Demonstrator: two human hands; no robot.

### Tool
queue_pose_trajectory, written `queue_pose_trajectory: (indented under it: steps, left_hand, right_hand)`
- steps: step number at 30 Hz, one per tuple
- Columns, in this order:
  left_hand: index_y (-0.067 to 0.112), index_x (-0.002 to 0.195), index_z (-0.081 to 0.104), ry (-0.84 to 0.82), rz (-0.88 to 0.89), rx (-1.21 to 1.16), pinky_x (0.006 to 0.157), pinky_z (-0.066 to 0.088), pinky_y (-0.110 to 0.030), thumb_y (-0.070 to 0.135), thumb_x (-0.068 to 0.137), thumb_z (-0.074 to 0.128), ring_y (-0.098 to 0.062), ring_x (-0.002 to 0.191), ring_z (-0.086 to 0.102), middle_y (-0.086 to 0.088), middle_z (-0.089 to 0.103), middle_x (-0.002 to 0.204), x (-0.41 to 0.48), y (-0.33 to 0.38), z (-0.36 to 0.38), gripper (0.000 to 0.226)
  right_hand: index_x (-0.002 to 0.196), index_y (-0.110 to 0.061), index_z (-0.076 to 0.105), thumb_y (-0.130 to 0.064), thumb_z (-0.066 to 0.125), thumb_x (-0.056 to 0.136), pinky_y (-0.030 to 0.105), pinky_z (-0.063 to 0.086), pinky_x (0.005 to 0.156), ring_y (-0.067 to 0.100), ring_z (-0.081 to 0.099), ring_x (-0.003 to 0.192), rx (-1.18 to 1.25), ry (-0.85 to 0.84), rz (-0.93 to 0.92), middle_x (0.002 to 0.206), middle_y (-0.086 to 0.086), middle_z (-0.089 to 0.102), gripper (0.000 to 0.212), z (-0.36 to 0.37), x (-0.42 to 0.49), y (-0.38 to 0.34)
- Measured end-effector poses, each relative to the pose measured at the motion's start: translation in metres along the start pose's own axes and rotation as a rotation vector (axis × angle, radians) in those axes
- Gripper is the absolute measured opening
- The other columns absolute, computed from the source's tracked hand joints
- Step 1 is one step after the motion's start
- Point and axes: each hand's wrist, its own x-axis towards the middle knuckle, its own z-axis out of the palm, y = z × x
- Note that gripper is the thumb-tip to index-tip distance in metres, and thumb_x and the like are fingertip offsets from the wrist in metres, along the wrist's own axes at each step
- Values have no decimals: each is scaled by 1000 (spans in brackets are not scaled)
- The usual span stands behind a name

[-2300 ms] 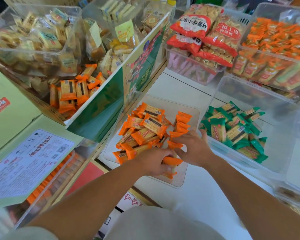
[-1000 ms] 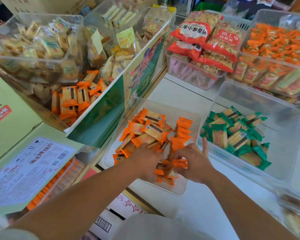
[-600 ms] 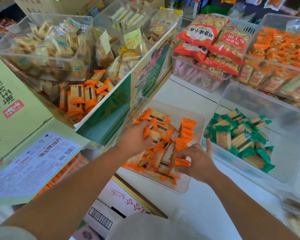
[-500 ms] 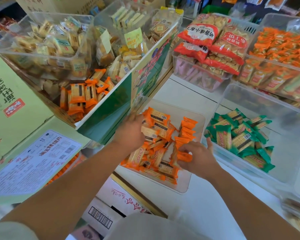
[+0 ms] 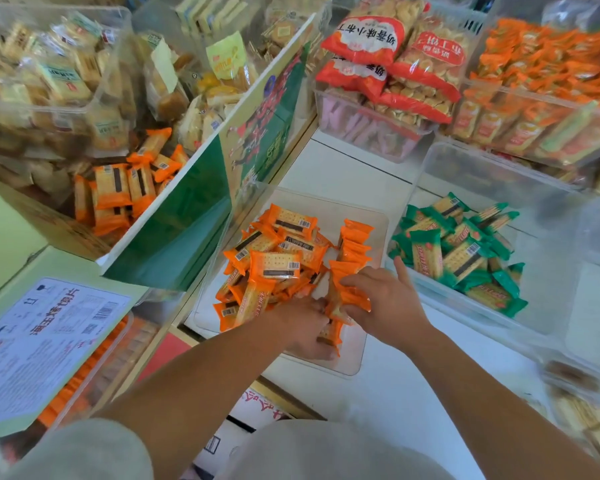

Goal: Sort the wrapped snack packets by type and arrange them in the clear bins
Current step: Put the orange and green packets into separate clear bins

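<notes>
Orange packets sit in the centre clear bin. The left half is a loose heap lying flat, long axes skewed every way, barcodes up. The right half is a row standing on edge, running front to back. Right hand curls its fingers round the row's near end. Left hand grips a packet at the bin's front; I can't see its fingertips. Green packets are heaped in the next bin. The lower-right bins are too blurred to read.
</notes>
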Motion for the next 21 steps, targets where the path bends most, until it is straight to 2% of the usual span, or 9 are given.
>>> queue_pose_trajectory:
  steps: [2,4,6,9,12,15,18,20,21]
  left_hand:
    - [24,154,38,-28,-3,19,122,21,-50,84,84,34,-30,146,29,-4,35,160,2,-1,0,92]
    - [23,155,33,-39,-2,18,122,14,-51,82,88,36,-31,147,26,-7,39,158,1,0,-2,89]
    - [23,157,28,-38,0,15,121,14,-50,80,90,39,-32,147,26,-9,39,158,-2,3,-7,89]
    - [25,158,25,-34,10,19,120,16,-52,77,90,48,-32,146,25,-9,39,156,-4,3,-15,89]
    - [28,155,33,-38,23,48,118,20,-55,78,87,51,-34,144,25,-8,38,154,-4,1,-23,86]
    - [26,130,53,-15,40,49,109,30,-52,71,86,59,-29,131,37,-6,49,138,-5,2,-26,64]
    - [27,94,59,73,33,-85,79,37,-37,58,84,70,-21,95,55,3,61,97,-5,0,-23,35]
    - [26,84,62,131,23,-198,67,36,-33,53,84,72,-18,83,56,6,62,84,-10,-6,-16,29]
    - [26,84,67,183,30,-248,68,40,-33,55,83,72,-17,83,56,7,62,83,-13,-10,-13,30]
  right_hand:
    - [120,-33,67,-46,80,78,68,16,119,18,63,106,-21,-1,6,102,-15,62,46,2,0,0]
    - [123,-33,65,-49,82,74,70,16,119,21,63,106,-76,-18,2,104,-14,65,55,2,0,0]
    - [128,-32,62,-48,84,69,73,17,117,24,62,105,-129,-38,-16,106,-12,68,66,6,0,-2]
    - [133,-31,58,-33,86,68,72,12,117,25,61,106,-88,-18,18,110,-9,67,71,10,2,-4]
    - [136,-33,57,-22,80,71,69,9,118,23,58,114,-12,-8,48,117,-9,64,71,5,7,-3]
    - [138,-35,56,-24,79,72,67,10,116,22,58,116,-11,-40,43,115,-10,63,71,0,10,-1]
    - [132,-36,59,-31,83,68,69,16,114,23,60,112,-72,-50,50,112,-10,66,68,4,11,-2]
    - [123,-36,64,-39,85,65,71,18,113,24,61,107,-143,-68,37,105,-10,67,61,11,11,-4]
    - [117,-35,66,-42,86,64,72,17,113,24,62,104,-173,-71,35,100,-11,68,58,14,10,-5]
